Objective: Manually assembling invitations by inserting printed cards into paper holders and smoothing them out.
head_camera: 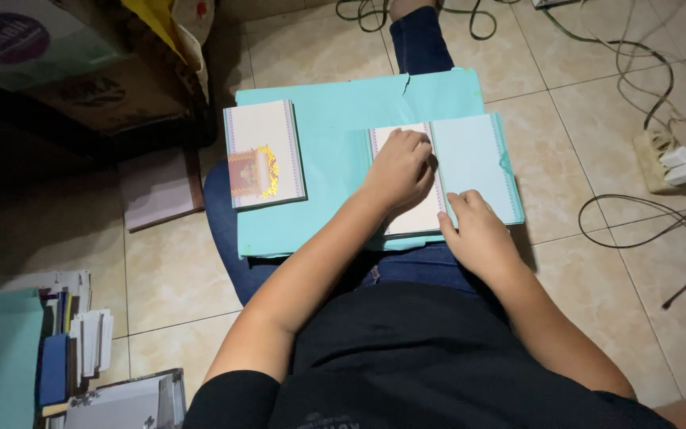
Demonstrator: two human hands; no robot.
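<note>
A: Quick status, where's the work at?

B: Person sitting on the tiled floor, a big teal sheet spread across the lap. On it, two books. The one on the left, the finished-looking book, lies shut, pale cover w/ a gold ornament, nobody touching it. Can't tell if it's wrapped or bare.

A: And the other?

B: The open book sits to the right on the sheet. A teal flap is folded over its right side. Looks like the fold's made but not yet secured, that's my read.

A: Hands?

B: Left hand is loosely curled, knuckles and fingertips pressing down on the pale page right by the flap's edge. Not gripping anything, just pinning. Right hand rests flat at the book's lower right corner, fingers on the flap, also pressing, not clasping.

A: What's left?

B: Judging by the layout: the other sides of the open book look uncovered. So prob. early-to-mid for this one. Piles of books or cards sit at lower left, well apart, too dim to say what state they're in.

A: Anything else nearby?

B: Power strip w/ cables off to the right, clear of the work.
</note>
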